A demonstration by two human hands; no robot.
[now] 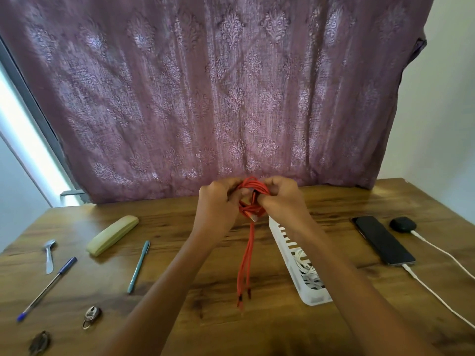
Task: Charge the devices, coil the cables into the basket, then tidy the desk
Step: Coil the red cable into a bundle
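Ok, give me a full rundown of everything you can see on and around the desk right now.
red cable: 1, red, half coiled between both hands, ends hanging to the desk
basket: 1, white, right of centre, under the right forearm
white cable: 1 bundle, inside the basket
phone: 1, black, right side, charger cord plugged in
earbud case: 1, black, beside the phone, cord plugged in
glasses case: 1, pale yellow, left
teal pen: 1, left of centre
blue pen: 1, far left
spoon: 1, silver, far left
padlock: 1, metal, front left
dark object: 1, front left corner, unclear
curtain: 1, purple, behind the desk
left hand: gripping the coil
right hand: gripping the coil
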